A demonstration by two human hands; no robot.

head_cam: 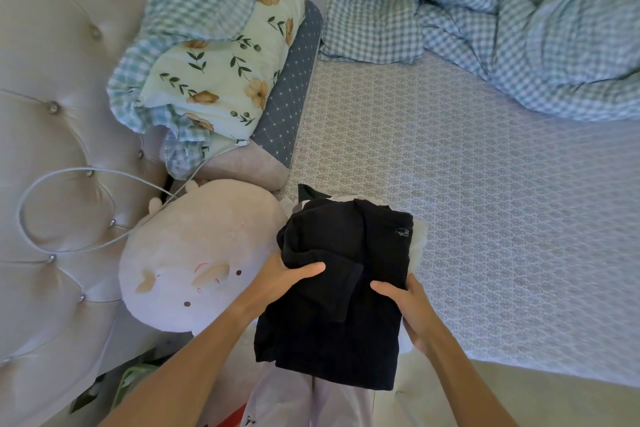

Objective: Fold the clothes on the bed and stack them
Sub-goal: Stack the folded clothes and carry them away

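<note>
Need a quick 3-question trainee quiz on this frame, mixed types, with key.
1. True or false: both hands grip the black garment.
2. Which lies directly left of the black garment? A) checked duvet B) plush pillow C) floral pillow
3. Fill in: the white cable loops over the tufted ______.

Key: 1 true: left hand and right hand each hold a side of it. 2 B. 3 headboard.
</note>
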